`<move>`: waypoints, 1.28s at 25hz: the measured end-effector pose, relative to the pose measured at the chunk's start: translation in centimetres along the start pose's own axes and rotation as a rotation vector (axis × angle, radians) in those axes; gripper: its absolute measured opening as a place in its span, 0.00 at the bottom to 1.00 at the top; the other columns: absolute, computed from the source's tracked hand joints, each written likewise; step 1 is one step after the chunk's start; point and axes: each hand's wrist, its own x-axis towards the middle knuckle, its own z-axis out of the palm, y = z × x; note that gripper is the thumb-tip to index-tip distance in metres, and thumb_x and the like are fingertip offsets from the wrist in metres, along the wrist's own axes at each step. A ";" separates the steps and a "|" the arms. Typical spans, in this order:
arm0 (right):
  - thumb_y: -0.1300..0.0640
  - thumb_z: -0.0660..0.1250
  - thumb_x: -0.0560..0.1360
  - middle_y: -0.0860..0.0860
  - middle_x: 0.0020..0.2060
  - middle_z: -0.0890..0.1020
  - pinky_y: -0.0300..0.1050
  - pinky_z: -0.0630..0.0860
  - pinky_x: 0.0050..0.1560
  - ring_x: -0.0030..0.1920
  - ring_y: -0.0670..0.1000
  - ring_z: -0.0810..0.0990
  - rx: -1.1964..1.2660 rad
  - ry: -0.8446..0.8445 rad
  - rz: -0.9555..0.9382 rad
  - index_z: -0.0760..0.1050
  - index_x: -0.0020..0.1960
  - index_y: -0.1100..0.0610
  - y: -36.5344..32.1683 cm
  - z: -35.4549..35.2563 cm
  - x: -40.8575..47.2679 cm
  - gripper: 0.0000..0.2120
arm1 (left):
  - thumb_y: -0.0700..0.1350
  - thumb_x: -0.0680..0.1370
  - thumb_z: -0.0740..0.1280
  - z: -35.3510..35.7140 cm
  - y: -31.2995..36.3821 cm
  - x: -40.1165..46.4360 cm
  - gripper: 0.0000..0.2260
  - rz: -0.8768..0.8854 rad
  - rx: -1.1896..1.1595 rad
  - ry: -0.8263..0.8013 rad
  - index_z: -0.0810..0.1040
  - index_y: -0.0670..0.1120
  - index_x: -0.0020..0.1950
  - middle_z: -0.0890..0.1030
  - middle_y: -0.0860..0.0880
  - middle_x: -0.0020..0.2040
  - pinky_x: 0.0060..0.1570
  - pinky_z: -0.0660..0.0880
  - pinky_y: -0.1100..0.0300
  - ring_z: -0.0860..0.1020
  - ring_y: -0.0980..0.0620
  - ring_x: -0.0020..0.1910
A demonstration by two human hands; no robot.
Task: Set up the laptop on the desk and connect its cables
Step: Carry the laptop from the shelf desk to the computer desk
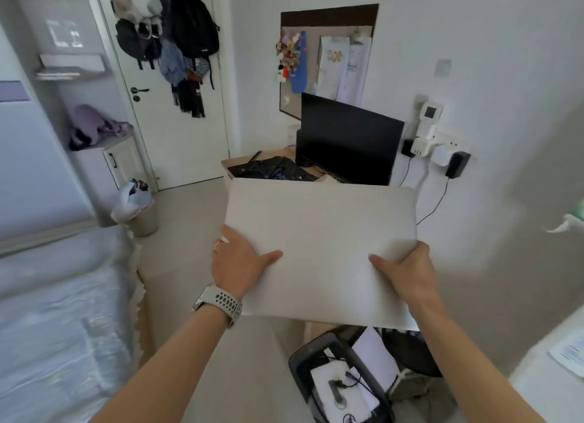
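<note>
A closed silver laptop [319,242] is held in the air, lid up, in the middle of the view. My left hand [237,264] grips its left edge, thumb on the lid and fingers hidden under it. My right hand [407,271] grips the right near corner the same way. Beyond the laptop stands the wooden desk [240,162] with a black monitor [347,141] and a dark keyboard [271,170]. The laptop hides the near part of the desk. Below it an open dark bag [316,369] holds cables [344,388] on something white.
A bed [63,312] fills the left side. A lined bin [139,207] stands by the white door [170,113], which has bags hanging on it. Chargers and a black adapter [456,165] are plugged into wall sockets at the right of the monitor. A white surface [553,375] lies at lower right.
</note>
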 end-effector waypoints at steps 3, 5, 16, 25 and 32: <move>0.53 0.80 0.63 0.57 0.61 0.74 0.55 0.73 0.61 0.61 0.60 0.74 -0.046 -0.022 0.006 0.61 0.66 0.62 -0.6 5.0 1.8 0.40 | 0.66 0.59 0.75 -0.7 -2.0 3.7 0.57 -0.034 0.060 0.012 0.51 0.36 0.73 0.68 0.32 0.65 0.61 0.69 0.43 0.68 0.34 0.65; 0.51 0.80 0.61 0.58 0.62 0.73 0.60 0.72 0.62 0.62 0.60 0.74 -0.074 -0.043 0.012 0.61 0.66 0.62 -0.6 7.7 3.2 0.42 | 0.67 0.59 0.75 -0.6 -3.3 5.9 0.57 -0.054 0.091 0.011 0.51 0.36 0.73 0.69 0.32 0.64 0.60 0.70 0.44 0.69 0.35 0.64; 0.51 0.80 0.61 0.59 0.60 0.72 0.57 0.73 0.58 0.58 0.60 0.74 -0.071 -0.119 -0.033 0.61 0.62 0.60 -2.4 22.6 18.2 0.39 | 0.66 0.60 0.75 2.8 -4.3 24.6 0.55 -0.160 0.169 0.054 0.53 0.38 0.73 0.70 0.35 0.64 0.59 0.70 0.44 0.71 0.35 0.61; 0.54 0.80 0.61 0.58 0.59 0.72 0.60 0.74 0.58 0.58 0.59 0.74 -0.006 -0.184 -0.061 0.61 0.63 0.59 -8.6 34.0 34.1 0.39 | 0.66 0.56 0.77 3.9 -2.3 43.5 0.55 -0.226 0.162 0.116 0.56 0.38 0.70 0.72 0.34 0.63 0.59 0.71 0.42 0.72 0.34 0.61; 0.55 0.80 0.62 0.59 0.59 0.73 0.54 0.75 0.55 0.58 0.60 0.75 -0.011 -0.093 -0.061 0.61 0.64 0.62 -11.6 43.8 42.9 0.39 | 0.65 0.57 0.77 5.0 -3.0 58.5 0.57 -0.162 0.155 0.071 0.52 0.39 0.73 0.68 0.34 0.66 0.60 0.70 0.40 0.70 0.34 0.64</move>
